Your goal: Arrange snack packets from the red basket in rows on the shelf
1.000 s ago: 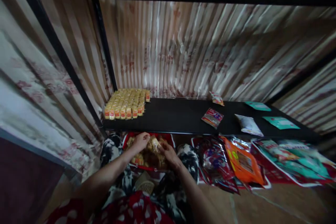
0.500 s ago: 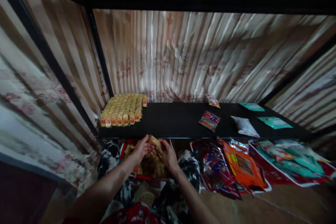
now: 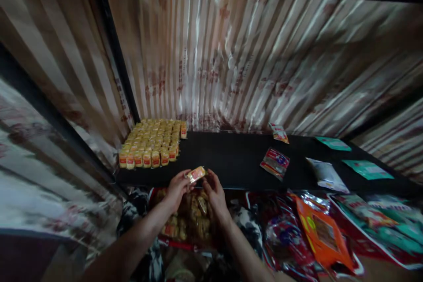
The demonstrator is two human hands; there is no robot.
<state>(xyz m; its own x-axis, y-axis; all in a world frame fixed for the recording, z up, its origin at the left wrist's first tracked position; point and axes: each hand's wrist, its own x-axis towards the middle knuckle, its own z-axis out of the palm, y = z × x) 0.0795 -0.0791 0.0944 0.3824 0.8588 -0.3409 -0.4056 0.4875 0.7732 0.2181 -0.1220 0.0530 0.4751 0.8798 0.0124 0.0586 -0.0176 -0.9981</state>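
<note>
Between both hands I hold a small yellow snack packet (image 3: 196, 174) with a red-and-white label facing up. My left hand (image 3: 178, 187) pinches its left end, and my right hand (image 3: 213, 189) has its fingers on the right end. Below them sits a red box (image 3: 172, 243) with more of the yellow packets (image 3: 200, 211) inside. On the left of the black shelf (image 3: 218, 154), many matching packets (image 3: 152, 141) stand in tight rows, their red labels toward me on the front row.
Right along the shelf lie a dark red packet (image 3: 276, 163), a small red-white packet (image 3: 279, 133), a silver-white bag (image 3: 326, 174) and teal packets (image 3: 366, 169). Below are boxes with an orange bag (image 3: 324, 233) and other bags. A dark post (image 3: 117, 53) stands left.
My hands have lifted the yellow packet a little above the box and turned it so its label shows. The head view has shifted and come closer to the shelf.
</note>
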